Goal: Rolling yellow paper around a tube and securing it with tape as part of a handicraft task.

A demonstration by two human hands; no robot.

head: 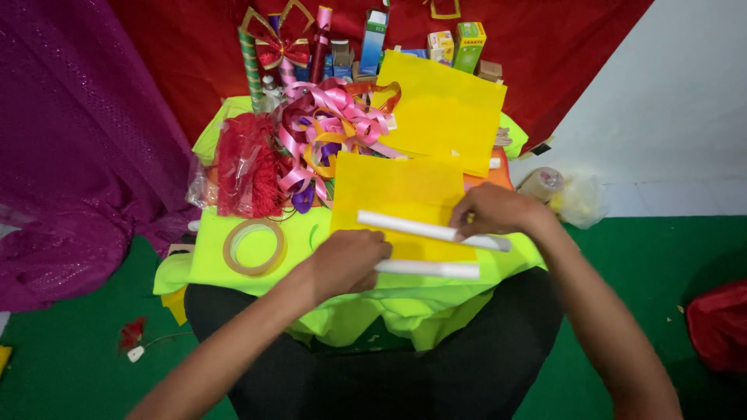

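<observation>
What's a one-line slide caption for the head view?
Left hand and right hand handle white paper rolls on a yellow sheet, beside a tape ring and ribbons.

Probably a home craft corner: ribbon bows (331, 128), tape roll (254, 246), yellow paper sheets (440, 109), draped red cloth (194, 47).

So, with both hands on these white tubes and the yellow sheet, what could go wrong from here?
1. The lower white tube lies near the front edge of the green cloth, only partly under the left hand; it might roll off.
2. The right hand pinches the upper white tube on the thin yellow sheet, which might crease.
3. The ribbon pile beside the sheet might snag it.
</observation>
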